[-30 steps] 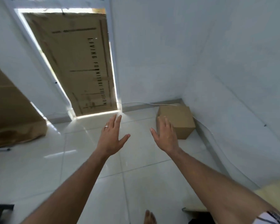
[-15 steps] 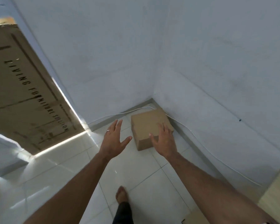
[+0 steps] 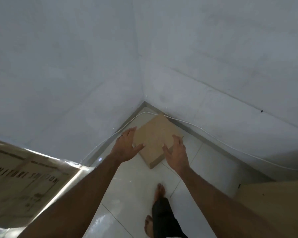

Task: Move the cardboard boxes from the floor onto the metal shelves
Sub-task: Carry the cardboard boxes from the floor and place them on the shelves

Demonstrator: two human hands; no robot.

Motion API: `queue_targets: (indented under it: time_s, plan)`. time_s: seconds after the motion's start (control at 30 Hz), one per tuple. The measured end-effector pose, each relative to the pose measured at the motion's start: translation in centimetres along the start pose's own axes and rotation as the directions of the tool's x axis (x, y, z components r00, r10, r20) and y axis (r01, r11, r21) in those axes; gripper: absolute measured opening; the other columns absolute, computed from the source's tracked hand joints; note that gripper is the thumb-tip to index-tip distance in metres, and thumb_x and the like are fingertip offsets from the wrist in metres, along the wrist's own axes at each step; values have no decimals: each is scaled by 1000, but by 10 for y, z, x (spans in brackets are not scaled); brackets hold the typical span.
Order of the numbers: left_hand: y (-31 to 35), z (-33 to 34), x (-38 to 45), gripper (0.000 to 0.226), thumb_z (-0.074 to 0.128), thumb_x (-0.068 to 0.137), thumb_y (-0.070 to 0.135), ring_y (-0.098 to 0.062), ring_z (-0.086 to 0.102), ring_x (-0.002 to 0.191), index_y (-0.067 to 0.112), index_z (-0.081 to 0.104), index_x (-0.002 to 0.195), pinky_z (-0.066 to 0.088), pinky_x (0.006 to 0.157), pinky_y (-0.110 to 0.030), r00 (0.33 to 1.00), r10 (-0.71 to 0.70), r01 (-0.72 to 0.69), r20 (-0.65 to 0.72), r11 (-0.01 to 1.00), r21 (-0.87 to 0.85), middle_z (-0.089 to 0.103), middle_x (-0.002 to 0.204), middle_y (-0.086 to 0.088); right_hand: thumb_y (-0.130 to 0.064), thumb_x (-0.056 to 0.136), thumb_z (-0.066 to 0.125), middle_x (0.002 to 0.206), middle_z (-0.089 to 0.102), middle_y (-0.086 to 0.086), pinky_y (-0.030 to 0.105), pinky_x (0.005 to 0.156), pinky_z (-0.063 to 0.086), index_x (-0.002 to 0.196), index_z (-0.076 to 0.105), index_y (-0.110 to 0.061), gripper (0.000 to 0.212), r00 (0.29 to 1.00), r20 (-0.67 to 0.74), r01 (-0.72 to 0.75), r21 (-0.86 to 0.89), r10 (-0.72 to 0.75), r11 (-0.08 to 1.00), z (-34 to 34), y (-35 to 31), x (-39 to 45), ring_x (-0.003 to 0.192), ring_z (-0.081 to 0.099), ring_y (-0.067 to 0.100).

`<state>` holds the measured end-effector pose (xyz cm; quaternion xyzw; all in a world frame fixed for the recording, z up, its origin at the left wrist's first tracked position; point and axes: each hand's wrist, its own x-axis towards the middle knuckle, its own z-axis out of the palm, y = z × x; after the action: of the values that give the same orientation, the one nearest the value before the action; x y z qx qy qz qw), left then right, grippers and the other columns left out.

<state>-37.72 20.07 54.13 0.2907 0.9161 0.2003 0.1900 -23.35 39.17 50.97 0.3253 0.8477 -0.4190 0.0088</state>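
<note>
A small brown cardboard box (image 3: 156,134) lies on the white tiled floor in the corner of two white walls. My left hand (image 3: 126,146) reaches to the box's left edge with straight, spread fingers, its thumb over the near left side. My right hand (image 3: 176,152) is at the box's right front edge, fingers spread and straight. Both hands are at the box's sides; no fingers are curled round it. No metal shelves are in view.
A white cable (image 3: 213,137) runs along the skirting behind the box. A large printed flat carton (image 3: 24,182) leans at the left. Another cardboard surface (image 3: 279,201) sits at the lower right. My bare feet (image 3: 159,191) stand on the tiles.
I have stepped closer to the corner. Both hands have moved forward from in front of the box to either side of it.
</note>
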Motion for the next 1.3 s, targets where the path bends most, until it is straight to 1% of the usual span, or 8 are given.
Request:
queue_targets:
  time_s: [0.23, 0.33, 0.47, 0.7, 0.87, 1.03, 1.13, 1.3]
  plan:
    - [-51, 7, 109, 82, 64, 91, 62, -29, 28, 151, 27, 34, 159, 26, 122, -47, 983, 43, -44, 177, 999, 2, 30, 165, -8, -42, 102, 59, 161, 30, 16, 52, 113, 41, 161, 26, -15, 73, 986, -14, -166, 105, 168, 981, 53, 13, 70, 142, 40, 40]
    - [-79, 17, 154, 82, 65, 90, 62, -29, 29, 151, 29, 34, 159, 24, 122, -46, 972, 40, -43, 231, 999, 8, 29, 165, -10, -44, 101, 60, 163, 27, 12, 52, 118, 35, 161, 27, -22, 72, 957, -25, -277, 210, 288, 938, 79, 19, 97, 146, 37, 35]
    - [-115, 43, 225, 83, 66, 88, 64, -32, 31, 149, 32, 35, 158, 26, 121, -49, 953, 56, -67, 299, 997, 25, 30, 164, -12, -48, 100, 60, 165, 26, 13, 46, 119, 33, 162, 25, -21, 76, 909, -61, -381, 284, 413, 880, 119, 37, 141, 148, 34, 32]
    - [-184, 152, 320, 95, 68, 78, 75, -40, 24, 150, 43, 27, 158, 29, 118, -57, 892, 49, -77, 449, 996, 46, 16, 168, -9, -50, 97, 64, 161, 31, 17, 46, 111, 40, 161, 27, -21, 79, 807, -101, -513, 370, 583, 774, 225, 109, 214, 144, 40, 35]
    - [-237, 237, 370, 110, 73, 67, 80, -44, 19, 151, 46, 22, 159, 26, 118, -60, 861, 22, -82, 509, 992, 97, 9, 169, -12, -56, 92, 68, 155, 37, 16, 50, 104, 50, 158, 27, -29, 83, 716, -104, -610, 388, 690, 691, 300, 178, 254, 136, 48, 39]
    - [-273, 296, 399, 129, 81, 48, 84, -47, 22, 149, 51, 17, 155, 28, 115, -68, 852, -50, -16, 522, 992, 122, 10, 166, -13, -63, 73, 83, 157, 30, 8, 54, 98, 52, 156, 19, -43, 106, 701, -90, -603, 455, 707, 655, 345, 227, 276, 136, 45, 38]
    - [-285, 318, 403, 138, 89, 44, 76, -48, 32, 142, 49, 12, 155, 35, 109, -68, 845, -80, 63, 529, 997, 50, 19, 160, -14, -55, 74, 87, 152, 29, 6, 53, 99, 52, 156, 18, -43, 108, 707, -113, -571, 493, 699, 657, 363, 238, 282, 132, 45, 34]
    - [-285, 323, 395, 139, 90, 44, 74, -46, 38, 136, 50, 9, 154, 39, 105, -68, 879, -86, 69, 469, 996, 52, 28, 154, -15, -50, 78, 86, 153, 29, 6, 53, 107, 49, 159, 20, -38, 105, 709, -157, -552, 482, 687, 680, 368, 237, 278, 136, 44, 33]
